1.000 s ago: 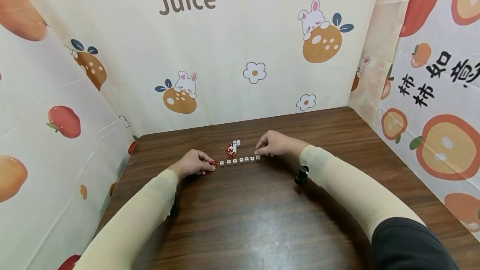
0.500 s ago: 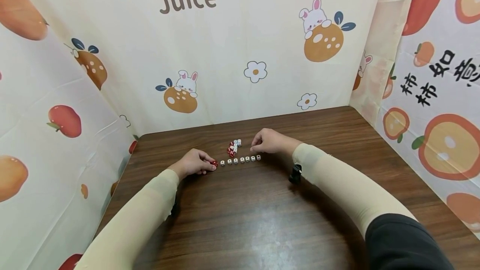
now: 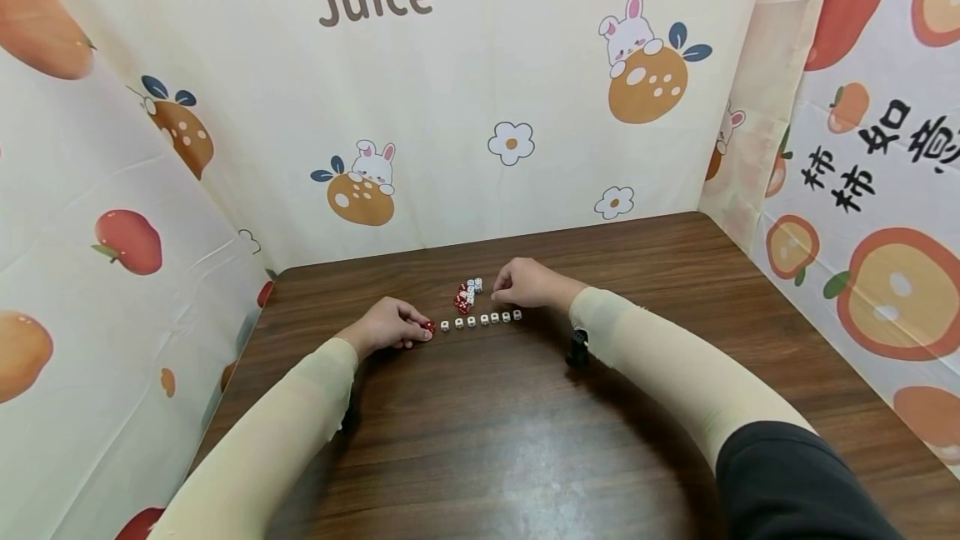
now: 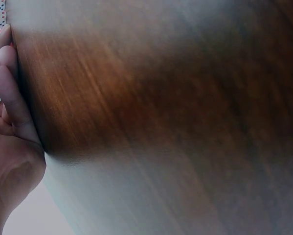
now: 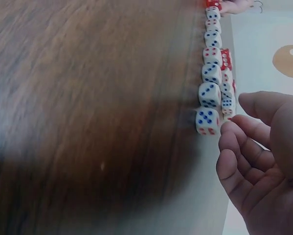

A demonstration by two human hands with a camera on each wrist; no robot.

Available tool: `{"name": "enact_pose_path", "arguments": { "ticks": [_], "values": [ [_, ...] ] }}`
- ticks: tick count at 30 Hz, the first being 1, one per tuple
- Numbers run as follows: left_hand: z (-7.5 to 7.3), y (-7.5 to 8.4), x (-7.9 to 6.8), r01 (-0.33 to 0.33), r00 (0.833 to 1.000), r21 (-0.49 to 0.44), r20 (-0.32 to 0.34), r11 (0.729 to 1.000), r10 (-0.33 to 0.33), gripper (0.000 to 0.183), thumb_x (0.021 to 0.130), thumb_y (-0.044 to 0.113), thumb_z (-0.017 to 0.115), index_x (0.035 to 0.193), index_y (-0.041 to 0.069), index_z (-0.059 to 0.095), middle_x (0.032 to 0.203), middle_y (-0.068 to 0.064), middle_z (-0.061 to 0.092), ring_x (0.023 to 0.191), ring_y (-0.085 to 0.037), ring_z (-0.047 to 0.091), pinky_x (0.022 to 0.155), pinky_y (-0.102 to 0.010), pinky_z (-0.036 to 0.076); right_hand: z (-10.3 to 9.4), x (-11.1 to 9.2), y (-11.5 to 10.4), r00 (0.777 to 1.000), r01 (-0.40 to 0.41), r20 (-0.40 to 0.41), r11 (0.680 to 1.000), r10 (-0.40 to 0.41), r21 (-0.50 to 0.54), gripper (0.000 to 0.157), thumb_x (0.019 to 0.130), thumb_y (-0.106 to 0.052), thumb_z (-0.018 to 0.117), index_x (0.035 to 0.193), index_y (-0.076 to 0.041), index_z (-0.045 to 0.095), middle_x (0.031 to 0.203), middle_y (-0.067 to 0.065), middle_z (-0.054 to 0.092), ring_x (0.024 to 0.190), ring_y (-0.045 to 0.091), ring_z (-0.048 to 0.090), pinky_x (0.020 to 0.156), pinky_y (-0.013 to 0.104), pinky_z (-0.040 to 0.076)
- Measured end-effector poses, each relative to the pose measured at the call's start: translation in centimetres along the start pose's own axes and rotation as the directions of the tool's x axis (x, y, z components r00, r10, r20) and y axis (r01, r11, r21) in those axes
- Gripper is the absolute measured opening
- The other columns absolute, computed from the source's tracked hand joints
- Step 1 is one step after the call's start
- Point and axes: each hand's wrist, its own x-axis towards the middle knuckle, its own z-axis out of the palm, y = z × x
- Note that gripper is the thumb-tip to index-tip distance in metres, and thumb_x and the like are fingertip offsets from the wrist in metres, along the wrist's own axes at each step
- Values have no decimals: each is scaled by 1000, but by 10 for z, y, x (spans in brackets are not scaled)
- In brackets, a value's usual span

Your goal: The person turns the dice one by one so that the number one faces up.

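Several white dice (image 3: 484, 320) form a straight line across the table. At the line's left end a red die (image 3: 429, 327) sits between the thumb and index finger of my left hand (image 3: 386, 325), which pinches it. Behind the line lies a loose cluster of red dice (image 3: 462, 303) and white dice (image 3: 478, 284). My right hand (image 3: 525, 283) hovers just right of that cluster. In the right wrist view its thumb and loosely bent fingers (image 5: 259, 100) are apart and hold nothing. The left wrist view hides most of the red die behind the fingers.
The brown wooden table (image 3: 480, 432) meets a printed cloth (image 3: 465, 73) at the back. More printed cloth (image 3: 877, 190) hangs along the right side, and also on the left.
My right hand has moved left, from the right end of the white line towards the cluster behind it. The left hand stays at the red die, and the dice look unmoved.
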Motion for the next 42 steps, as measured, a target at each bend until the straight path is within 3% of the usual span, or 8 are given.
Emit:
{"name": "enact_pose_path", "arguments": {
  "ticks": [7, 11, 15, 18, 27, 31, 35, 42],
  "values": [
    [1, 0, -1, -3, 1000, 0, 1, 1000, 3, 25, 95, 18, 94, 115, 4, 88, 89, 3, 81, 67, -8, 64, 62, -24, 56, 14, 12, -6, 997, -45, -58, 998, 47, 36, 21, 109, -30, 77, 113, -12, 89, 118, 5, 86, 107, 21, 77, 99, 42, 64],
    [1, -1, -1, -1, 1000, 5, 2, 1000, 1, 24, 95, 18, 95, 113, 5, 88, 90, 3, 81, 67, -9, 64, 62, -25, 57, 19, 18, -8, 991, -72, -107, 997, 75, 36, 24, 112, -29, 73, 113, -12, 90, 113, 4, 87, 89, 15, 73, 89, 36, 61],
    [1, -1, 2, -1, 1000, 1, 0, 1000, 1, 23, 94, 19, 95, 112, 7, 89, 88, 4, 81, 67, -8, 65, 62, -25, 57, 22, 23, -8, 982, -116, -140, 991, 124, 66, 28, 114, -31, 70, 109, -12, 90, 99, 5, 86, 67, 12, 57, 72, 31, 50],
    [2, -1, 2, -11, 1000, 1, 4, 1000, 11, 23, 94, 19, 95, 113, 7, 88, 86, 4, 80, 66, -8, 64, 62, -26, 57, 24, 26, -7, 978, -135, -152, 988, 145, 79, 30, 114, -33, 71, 106, -12, 90, 97, 5, 86, 64, 12, 52, 69, 30, 46],
    [2, 3, 3, -12, 1000, -10, 10, 1000, 12, 21, 95, 17, 94, 112, 6, 89, 89, 3, 81, 65, -8, 64, 62, -25, 58, 24, 29, -3, 979, -139, -142, 989, 146, 60, 28, 114, -31, 72, 104, -13, 92, 101, 5, 87, 71, 14, 63, 78, 33, 55],
    [0, 2, 4, -9, 1000, -13, 7, 1000, 9, 22, 94, 17, 95, 112, 6, 89, 89, 3, 81, 65, -8, 63, 62, -25, 58, 22, 28, -5, 982, -133, -127, 990, 138, 51, 24, 113, -29, 74, 111, -13, 91, 121, 5, 87, 90, 17, 74, 90, 39, 62],
    [-2, 0, 3, -4, 1000, -15, 4, 1000, 4, 22, 94, 17, 95, 112, 5, 88, 90, 2, 81, 65, -8, 64, 62, -25, 59, 22, 26, -6, 985, -126, -115, 991, 131, 53, 21, 111, -29, 77, 113, -14, 91, 126, 6, 86, 106, 21, 78, 101, 44, 65],
    [-1, -1, 0, -2, 1000, -7, -2, 1000, 2, 23, 95, 17, 94, 113, 5, 88, 90, 2, 80, 66, -8, 64, 62, -25, 58, 24, 28, -5, 986, -121, -106, 991, 126, 52, 16, 108, -25, 81, 114, -12, 90, 122, 5, 86, 105, 20, 78, 101, 41, 65]
  ]
}}
